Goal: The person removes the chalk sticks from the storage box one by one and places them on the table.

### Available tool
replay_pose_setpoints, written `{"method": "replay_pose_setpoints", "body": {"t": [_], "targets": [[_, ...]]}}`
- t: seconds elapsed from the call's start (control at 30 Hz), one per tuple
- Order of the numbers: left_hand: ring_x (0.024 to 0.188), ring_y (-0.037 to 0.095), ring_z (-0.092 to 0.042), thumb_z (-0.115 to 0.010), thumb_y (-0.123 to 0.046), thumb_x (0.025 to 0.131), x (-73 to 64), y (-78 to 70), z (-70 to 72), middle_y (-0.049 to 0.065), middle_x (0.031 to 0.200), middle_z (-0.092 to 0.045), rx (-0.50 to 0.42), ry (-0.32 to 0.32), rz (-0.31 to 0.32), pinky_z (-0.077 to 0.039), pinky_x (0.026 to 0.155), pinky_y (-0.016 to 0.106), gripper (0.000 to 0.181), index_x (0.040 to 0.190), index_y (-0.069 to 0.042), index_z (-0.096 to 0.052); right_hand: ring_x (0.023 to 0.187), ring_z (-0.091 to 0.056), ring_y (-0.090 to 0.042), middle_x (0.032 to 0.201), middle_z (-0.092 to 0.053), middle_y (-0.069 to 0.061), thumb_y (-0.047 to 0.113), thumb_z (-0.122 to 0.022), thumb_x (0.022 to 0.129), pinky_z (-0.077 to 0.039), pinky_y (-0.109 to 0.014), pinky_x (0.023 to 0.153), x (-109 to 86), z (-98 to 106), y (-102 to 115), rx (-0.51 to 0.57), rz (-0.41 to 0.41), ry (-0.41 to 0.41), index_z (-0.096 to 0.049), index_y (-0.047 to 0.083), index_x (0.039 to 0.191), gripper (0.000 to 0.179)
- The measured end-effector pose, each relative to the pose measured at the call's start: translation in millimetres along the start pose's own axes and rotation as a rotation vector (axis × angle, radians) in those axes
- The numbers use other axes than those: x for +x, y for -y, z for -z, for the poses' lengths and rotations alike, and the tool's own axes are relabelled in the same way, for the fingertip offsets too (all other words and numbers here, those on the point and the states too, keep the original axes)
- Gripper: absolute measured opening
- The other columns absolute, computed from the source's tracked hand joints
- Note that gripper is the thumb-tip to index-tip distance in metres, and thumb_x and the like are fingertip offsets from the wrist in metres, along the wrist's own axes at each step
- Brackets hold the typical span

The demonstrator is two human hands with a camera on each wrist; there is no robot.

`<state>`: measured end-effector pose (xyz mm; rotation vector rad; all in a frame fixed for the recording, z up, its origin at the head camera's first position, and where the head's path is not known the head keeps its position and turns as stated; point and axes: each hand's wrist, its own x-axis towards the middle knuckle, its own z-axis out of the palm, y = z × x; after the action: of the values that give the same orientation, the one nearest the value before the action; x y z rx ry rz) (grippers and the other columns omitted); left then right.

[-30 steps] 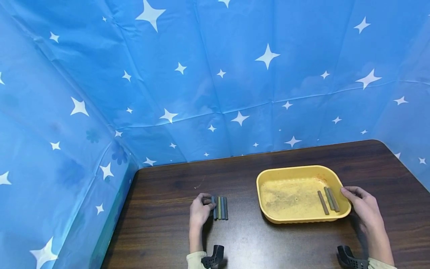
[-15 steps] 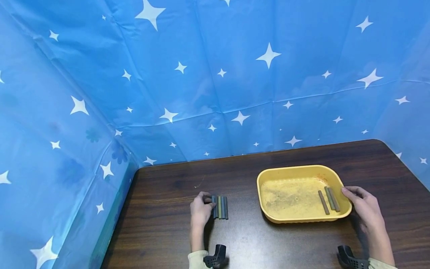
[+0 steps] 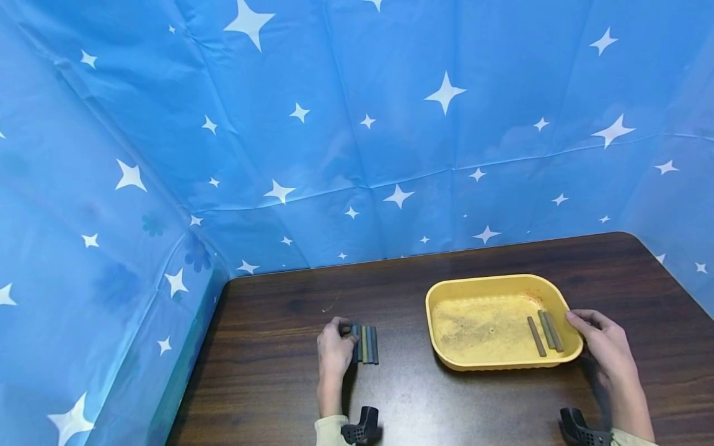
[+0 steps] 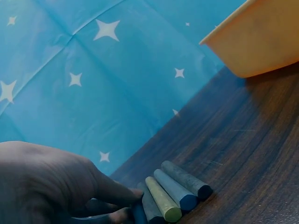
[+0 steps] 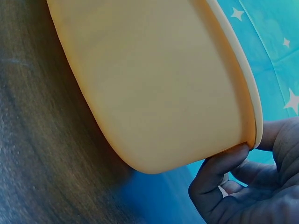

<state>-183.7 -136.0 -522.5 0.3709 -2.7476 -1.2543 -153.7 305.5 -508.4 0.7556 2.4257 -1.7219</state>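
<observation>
Three sticks (image 3: 546,329) in tray (image 3: 480,325), rim (image 3: 432,322) in right hand's (image 3: 609,347) grip, stick (image 4: 139,213) in left hand's (image 3: 333,349)

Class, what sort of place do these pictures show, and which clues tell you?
Probably a screened-off indoor work or recording corner: a dark wood-grain table, blue star-patterned sheeting rising behind and beside it, and a black device at the left cuff.

The table (image 3: 407,396) stands before a backdrop (image 3: 362,148), which also flanks its left side. On the table lies a row of sticks (image 3: 365,344), the left hand (image 3: 333,350) at its left end. To the right stands the tray (image 3: 474,337), three further sticks (image 3: 546,329) inside near its right end, the right hand (image 3: 609,348) at its right rim.
</observation>
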Motion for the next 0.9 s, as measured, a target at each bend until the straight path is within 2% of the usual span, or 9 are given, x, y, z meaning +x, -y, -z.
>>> {"method": "replay_pose_setpoints", "body": {"t": [0.27,0.43,0.63,0.73,0.9], "targets": [[0.091,0.034,-0.069,-0.080,0.006,0.082,-1.0,0.9,-2.2,0.013,0.094,-0.073,0.033,0.011,-0.069,-0.055,0.084,0.051,0.025,0.106,0.001,-0.074,0.074,-0.059,-0.003,0.120,-0.056,-0.025,0.035,-0.049,0.109,-0.057,-0.027,0.062,-0.8,-1,2,0.005,-0.009,-0.004,-0.042,-0.013,0.144,0.060],[0.090,0.034,-0.068,-0.080,0.005,0.081,-2.6,-0.2,-2.0,0.013,0.093,-0.072,0.033,0.007,-0.070,-0.054,0.084,0.052,0.026,0.106,0.001,-0.074,0.074,-0.058,-0.002,0.121,-0.056,-0.025,0.034,-0.049,0.109,-0.056,-0.026,0.061,-1.1,-1,2,0.009,-0.007,-0.010,-0.042,-0.013,0.144,0.059],[0.099,0.041,-0.065,-0.074,-0.005,0.090,-5.0,-11.8,-2.0,0.018,0.102,-0.066,0.045,-0.045,-0.062,-0.052,0.089,0.056,0.021,0.109,0.001,-0.072,0.074,-0.059,-0.002,0.122,-0.055,-0.025,0.035,-0.049,0.109,-0.056,-0.026,0.062,-1.0,-2,1,0.008,0.000,-0.007,-0.043,-0.013,0.144,0.059],[0.097,0.036,-0.065,-0.070,-0.006,0.095,-5.9,-24.0,-3.3,0.016,0.105,-0.064,-0.015,-0.060,-0.065,-0.053,0.086,0.054,0.019,0.112,0.002,-0.072,0.074,-0.059,-0.002,0.119,-0.056,-0.023,0.035,-0.049,0.109,-0.057,-0.026,0.062,-1.3,-1,0,0.007,0.000,-0.002,-0.042,-0.012,0.144,0.060],[0.092,0.028,-0.064,-0.066,-0.006,0.099,-7.8,-49.4,-7.8,0.013,0.105,-0.064,-0.183,-0.058,-0.113,-0.054,0.081,0.047,0.015,0.111,0.001,-0.072,0.074,-0.060,-0.003,0.114,-0.059,-0.016,0.036,-0.050,0.109,-0.056,-0.027,0.062,-1.7,1,1,0.016,0.005,0.004,-0.043,-0.011,0.145,0.060]]}}
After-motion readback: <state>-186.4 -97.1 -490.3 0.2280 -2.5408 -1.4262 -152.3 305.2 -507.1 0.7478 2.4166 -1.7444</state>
